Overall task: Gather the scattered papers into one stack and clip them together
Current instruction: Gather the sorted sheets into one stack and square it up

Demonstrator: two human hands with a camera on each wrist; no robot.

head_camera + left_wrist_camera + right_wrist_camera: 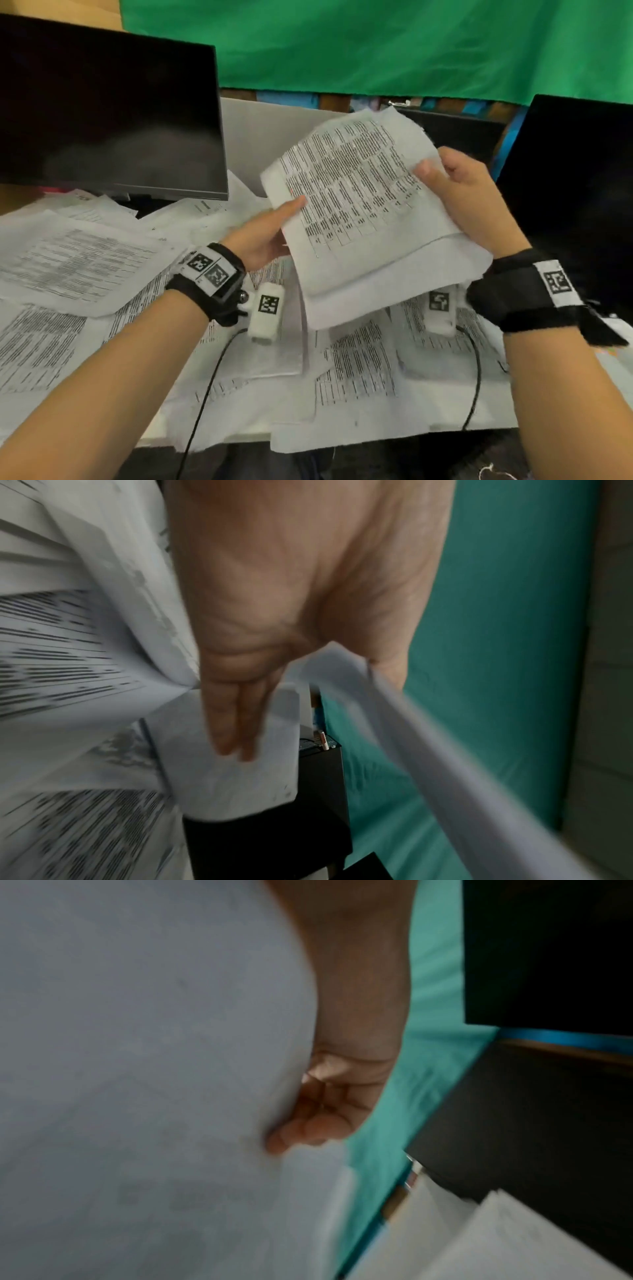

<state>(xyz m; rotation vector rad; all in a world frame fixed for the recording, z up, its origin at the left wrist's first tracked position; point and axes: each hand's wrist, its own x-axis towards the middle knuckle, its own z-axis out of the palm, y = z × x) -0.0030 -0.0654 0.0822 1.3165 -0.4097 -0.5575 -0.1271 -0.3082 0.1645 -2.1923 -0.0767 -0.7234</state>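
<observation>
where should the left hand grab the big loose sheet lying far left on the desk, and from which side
Best guess: take the loose sheet by its near right corner, coming in from the right. That corner lies on top of neighbouring papers, so a thumb can slide under it. The left hand is nearest, but it now helps hold the raised sheets.

Left hand (pixel 274 615) pinches blurred papers (pixel 342 674) beside green cloth (pixel 496 642)

Both bare forearms wear black wrist straps (pixel 209 274) bearing white square-coded tags, each carrying a small white tagged camera pod (pixel 265 317) with a black cable (pixel 205 394).
</observation>
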